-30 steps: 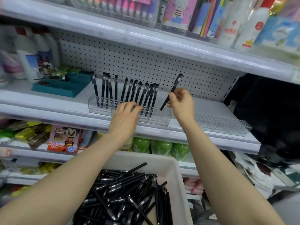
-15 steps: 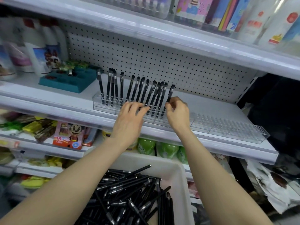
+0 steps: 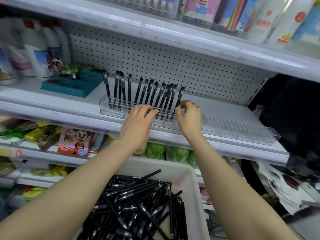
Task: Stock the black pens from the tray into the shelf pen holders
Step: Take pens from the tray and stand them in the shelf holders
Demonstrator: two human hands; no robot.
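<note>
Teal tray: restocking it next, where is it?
Head view, left side: the teal tray sits on the shelf left of the pen holder, before the white bottles.

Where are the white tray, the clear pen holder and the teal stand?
white tray (image 3: 194,184): head view, its right wall.
clear pen holder (image 3: 242,133): head view, its empty right section.
teal stand (image 3: 78,86): head view, its top face.

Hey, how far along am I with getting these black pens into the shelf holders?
Done: more than a dozen standing pens occupy the left end of the clear holders. In hand: the right hand pinches the rightmost pen, seating it, while the left hand rests against the row. Left: the empty sections to the right and the loose pens in the tray.
</note>
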